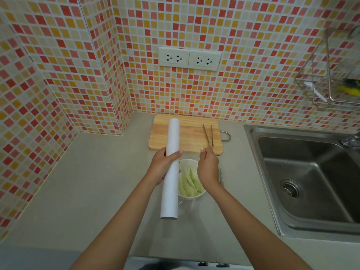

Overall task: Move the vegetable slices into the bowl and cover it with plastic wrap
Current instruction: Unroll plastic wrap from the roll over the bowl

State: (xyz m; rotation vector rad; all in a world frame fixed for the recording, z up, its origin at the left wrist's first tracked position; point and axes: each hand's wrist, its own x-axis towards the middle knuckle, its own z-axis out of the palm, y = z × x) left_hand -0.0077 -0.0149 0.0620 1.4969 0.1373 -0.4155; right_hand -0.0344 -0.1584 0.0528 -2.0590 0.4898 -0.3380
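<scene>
White plastic wrap roll (171, 168) held upright-ish over the counter (97, 182), left hand (165, 164) wrapped round its middle, fingers curled on the far side, thumb across the front. Right hand (207, 166) sits just beside it, above the bowl (191, 194); thumb and forefinger pressed together as if pinching something, probably the film's free edge, though the film itself is too clear to make out here.

Vegetable slices (188, 182): pale green strips, lying in the bowl already. One small pale scrap appears near the right fingertips, at the near edge of the wooden cutting board (187, 133) (cannot tell if it is vegetable or glare on film). Tongs (208, 136) rest on the board, to the right.

Judgement: transfer looks done; step in hand is drawing out wrap.

Handling notes: roll is light and stiff, a mid-tube grip suits it. Film will be thin, limp, clingy, prone to folding on itself and tearing crooked; best taken at the edge with a wide pinch and pulled flat, taut, across the rim. Bowl looks light and may skid under pull.

Sink (303, 176) lies well apart, right.
</scene>
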